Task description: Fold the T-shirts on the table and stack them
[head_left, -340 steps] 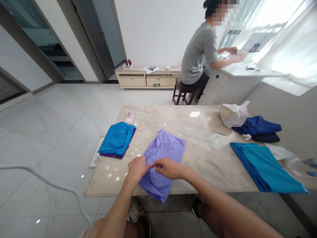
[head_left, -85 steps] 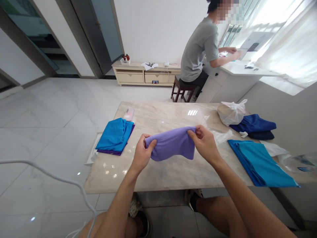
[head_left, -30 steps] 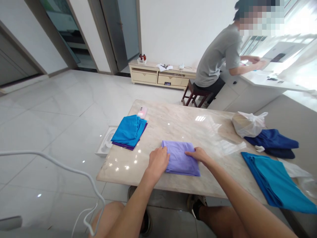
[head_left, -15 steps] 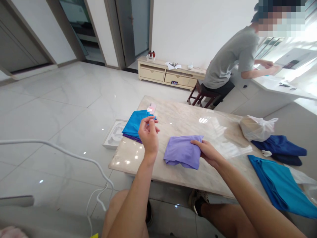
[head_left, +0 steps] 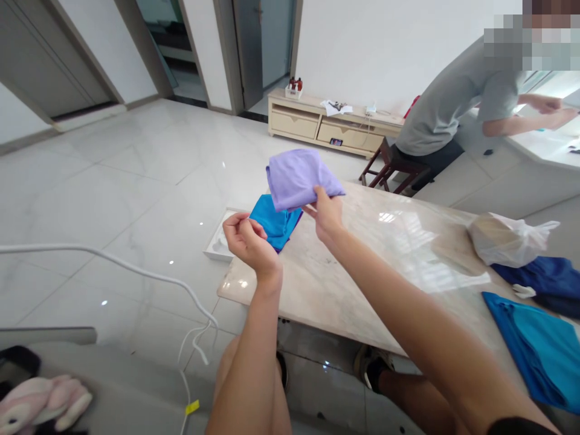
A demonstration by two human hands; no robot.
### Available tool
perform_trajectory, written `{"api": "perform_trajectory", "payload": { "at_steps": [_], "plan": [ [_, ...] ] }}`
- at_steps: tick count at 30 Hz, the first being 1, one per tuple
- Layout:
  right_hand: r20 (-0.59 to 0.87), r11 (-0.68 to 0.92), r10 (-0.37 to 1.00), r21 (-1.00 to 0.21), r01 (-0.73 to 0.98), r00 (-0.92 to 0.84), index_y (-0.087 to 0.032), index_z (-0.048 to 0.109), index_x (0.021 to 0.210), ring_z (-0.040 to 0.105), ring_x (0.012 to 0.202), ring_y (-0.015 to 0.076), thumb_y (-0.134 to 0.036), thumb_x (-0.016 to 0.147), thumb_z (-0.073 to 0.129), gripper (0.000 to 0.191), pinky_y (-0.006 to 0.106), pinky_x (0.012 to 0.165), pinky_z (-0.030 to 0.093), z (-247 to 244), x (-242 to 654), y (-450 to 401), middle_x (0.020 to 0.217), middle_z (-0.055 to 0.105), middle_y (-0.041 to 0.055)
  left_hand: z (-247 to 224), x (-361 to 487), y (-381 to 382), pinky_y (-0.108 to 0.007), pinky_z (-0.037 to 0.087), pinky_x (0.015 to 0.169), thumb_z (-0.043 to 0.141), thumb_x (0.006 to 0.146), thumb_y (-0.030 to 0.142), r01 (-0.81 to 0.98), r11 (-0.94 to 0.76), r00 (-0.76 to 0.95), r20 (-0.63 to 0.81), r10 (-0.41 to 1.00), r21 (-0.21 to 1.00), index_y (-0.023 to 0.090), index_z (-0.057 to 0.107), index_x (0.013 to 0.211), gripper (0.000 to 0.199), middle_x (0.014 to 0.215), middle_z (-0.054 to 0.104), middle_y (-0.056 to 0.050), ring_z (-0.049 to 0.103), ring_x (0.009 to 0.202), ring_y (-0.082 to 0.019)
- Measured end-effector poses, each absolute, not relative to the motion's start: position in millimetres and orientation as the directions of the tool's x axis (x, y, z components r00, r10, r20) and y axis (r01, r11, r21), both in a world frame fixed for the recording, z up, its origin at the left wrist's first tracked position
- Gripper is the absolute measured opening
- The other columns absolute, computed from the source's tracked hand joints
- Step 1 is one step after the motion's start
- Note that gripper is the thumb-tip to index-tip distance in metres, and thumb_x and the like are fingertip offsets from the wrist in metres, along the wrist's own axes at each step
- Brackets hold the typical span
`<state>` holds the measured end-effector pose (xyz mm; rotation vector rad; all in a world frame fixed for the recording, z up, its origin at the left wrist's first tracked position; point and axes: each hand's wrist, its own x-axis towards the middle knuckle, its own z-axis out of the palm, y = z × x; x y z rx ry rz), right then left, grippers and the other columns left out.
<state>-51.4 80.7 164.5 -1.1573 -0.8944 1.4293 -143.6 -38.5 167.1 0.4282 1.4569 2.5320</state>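
Note:
My right hand grips a folded lavender cloth by its near right edge, thumb on top. The cloth is lifted above the table's far left end and partly covers the folded blue cloth beneath it. A dark purple layer shows under the blue one. My left hand is beside the blue cloth's left side, fingers curled toward the thumb, with nothing visible in them. Whether it touches the blue cloth I cannot tell.
The marble table carries a plastic bag, dark blue cloth and folded teal cloth at right. A white box sits by its left end. A white cable crosses at left. A person sits beyond.
My right hand has raised the lavender cloth and carried it left and away from me, over the blue cloth. My left hand has shifted left, its fingers still curled. The view has turned slightly left.

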Motion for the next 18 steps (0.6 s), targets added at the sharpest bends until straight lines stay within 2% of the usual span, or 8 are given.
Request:
{"api": "perform_trajectory", "payload": {
  "at_steps": [2, 4, 6, 8, 11, 14, 16, 18],
  "plan": [
    [-0.382, -0.409, 0.911, -0.887, -0.213, -0.157, -0.021, 0.063, 0.119, 0.079, 0.096, 0.0210, -0.027, 0.100, 0.068, 0.020, 0.033, 0.076, 0.070, 143.4, -59.0, 52.7, 0.107, 0.078, 0.0067, 166.7, -139.7, -36.6, -0.024, 0.032, 0.054, 0.053, 0.093, 0.027, -0.005, -0.504, -0.935, 0.174, 0.308, 0.864, 0.024, 0.054, 0.091, 0.003, 0.060, 0.039, 0.009, 0.039, 0.051, -0.010],
    [-0.521, -0.568, 0.790, -0.821, -0.065, -0.323, -0.016, 0.068, 0.108, 0.081, 0.091, 0.0209, -0.021, 0.100, 0.068, 0.010, 0.030, 0.073, 0.068, 127.5, -47.2, 24.7, 0.104, 0.081, 0.0122, 166.0, -137.5, -34.0, -0.024, 0.032, 0.054, 0.053, 0.093, 0.025, -0.013, -0.509, -0.929, 0.178, 0.324, 0.860, 0.024, 0.055, 0.090, 0.003, 0.060, 0.040, 0.009, 0.040, 0.050, -0.010],
    [-0.576, -0.602, 0.709, -0.795, 0.075, -0.408, -0.014, 0.072, 0.102, 0.081, 0.086, 0.0201, -0.021, 0.099, 0.070, 0.007, 0.026, 0.069, 0.065, 120.2, -17.6, 5.6, 0.103, 0.082, 0.0157, 165.3, -135.9, -30.9, -0.023, 0.031, 0.052, 0.053, 0.091, 0.022, -0.049, -0.505, -0.917, 0.162, 0.366, 0.862, 0.024, 0.056, 0.090, 0.003, 0.060, 0.042, 0.009, 0.041, 0.050, -0.010],
    [-0.586, -0.566, 0.695, -0.803, 0.187, -0.416, -0.014, 0.074, 0.099, 0.080, 0.080, 0.0191, -0.024, 0.098, 0.074, 0.010, 0.025, 0.065, 0.063, 122.4, 24.4, -2.6, 0.102, 0.083, 0.0158, 164.8, -132.7, -27.7, -0.023, 0.030, 0.051, 0.053, 0.089, 0.019, -0.098, -0.483, -0.895, 0.135, 0.426, 0.870, 0.024, 0.057, 0.089, 0.006, 0.060, 0.044, 0.008, 0.041, 0.050, -0.010],
    [-0.583, -0.472, 0.738, -0.806, 0.357, -0.339, -0.016, 0.076, 0.099, 0.079, 0.076, 0.0180, -0.032, 0.098, 0.075, 0.016, 0.023, 0.059, 0.059, 139.2, 99.8, -4.4, 0.104, 0.084, 0.0142, 162.8, -118.8, -23.0, -0.022, 0.030, 0.049, 0.053, 0.087, 0.018, -0.149, -0.437, -0.832, 0.126, 0.540, 0.887, 0.023, 0.058, 0.088, 0.008, 0.060, 0.047, 0.008, 0.042, 0.050, -0.010],
    [-0.535, -0.390, 0.825, -0.772, 0.503, -0.182, -0.017, 0.078, 0.105, 0.072, 0.069, 0.0129, -0.036, 0.097, 0.072, 0.021, 0.019, 0.049, 0.047, 158.4, 181.2, -9.8, 0.112, 0.084, 0.0131, 157.0, -87.4, -22.2, -0.021, 0.033, 0.050, 0.057, 0.085, 0.019, -0.176, -0.376, -0.728, 0.136, 0.672, 0.910, 0.022, 0.061, 0.088, 0.006, 0.062, 0.053, 0.006, 0.046, 0.052, -0.009],
    [-0.478, -0.370, 0.877, -0.740, 0.562, -0.052, -0.018, 0.079, 0.106, 0.064, 0.061, 0.0094, -0.037, 0.096, 0.071, 0.024, 0.019, 0.046, 0.039, 164.9, 235.7, -18.8, 0.113, 0.083, 0.0120, 151.2, -57.1, -26.9, -0.020, 0.035, 0.049, 0.059, 0.083, 0.022, -0.231, -0.283, -0.607, 0.090, 0.790, 0.931, 0.022, 0.063, 0.088, 0.006, 0.063, 0.056, 0.006, 0.048, 0.052, -0.009],
    [-0.412, -0.380, 0.908, -0.723, 0.576, 0.082, -0.017, 0.080, 0.105, 0.059, 0.057, 0.0092, -0.037, 0.094, 0.070, 0.025, 0.020, 0.045, 0.036, 165.5, 287.3, -32.3, 0.109, 0.082, 0.0115, 145.5, -23.7, -36.2, -0.020, 0.036, 0.048, 0.060, 0.083, 0.026, -0.287, -0.137, -0.409, 0.007, 0.912, 0.948, 0.021, 0.065, 0.089, 0.009, 0.062, 0.058, 0.005, 0.050, 0.051, -0.010]
  ]
}}
